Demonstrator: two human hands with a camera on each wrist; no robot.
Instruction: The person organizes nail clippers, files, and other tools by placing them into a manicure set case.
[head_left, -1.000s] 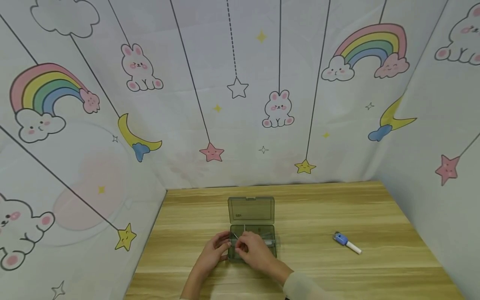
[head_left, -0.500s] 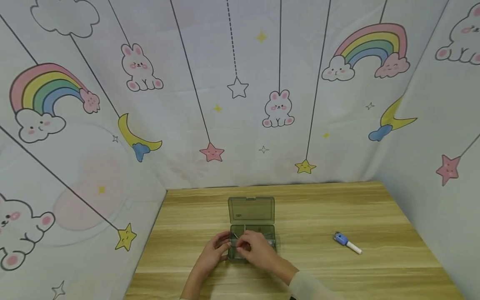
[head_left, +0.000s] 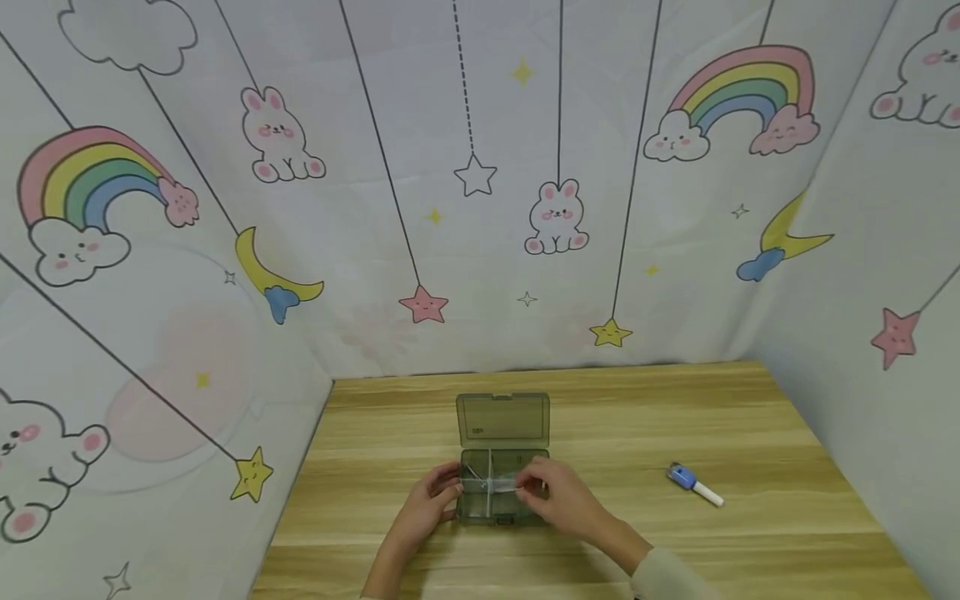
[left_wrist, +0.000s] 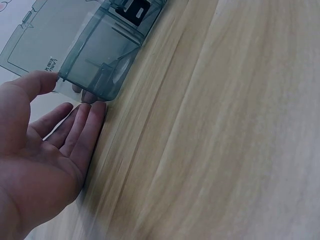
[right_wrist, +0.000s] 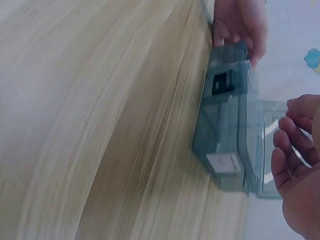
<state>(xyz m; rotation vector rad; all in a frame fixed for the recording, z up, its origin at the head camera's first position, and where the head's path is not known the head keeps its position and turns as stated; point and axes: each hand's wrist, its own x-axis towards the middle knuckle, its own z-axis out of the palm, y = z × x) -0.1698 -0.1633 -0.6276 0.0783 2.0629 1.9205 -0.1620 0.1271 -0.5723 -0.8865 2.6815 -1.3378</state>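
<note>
A translucent grey-green divided storage box (head_left: pixel 480 521) stands on the table with its lid (head_left: pixel 503 419) raised behind it. My left hand (head_left: pixel 430 498) holds the box's left end; in the left wrist view, thumb and fingertips touch its corners. Over the right compartments, my right hand (head_left: pixel 558 492) pinches a clear, whitish plastic strip (head_left: pixel 504 484) that reaches toward the middle divider. A thin silvery piece (head_left: pixel 474 474) lies slantwise in the back left compartment. In the right wrist view the fingers (right_wrist: pixel 283 142) are curled beside the box; the strip is unclear there.
On the wooden table (head_left: pixel 637 425), well to the right of the box, lies a small blue tool with a white handle (head_left: pixel 693 485). Cartoon-printed cloth walls (head_left: pixel 525 333) enclose the table at the back and sides.
My right hand has moved from the middle divider to the box's right side, uncovering the left compartments and the clear strip. My left hand and the box have stayed in place.
</note>
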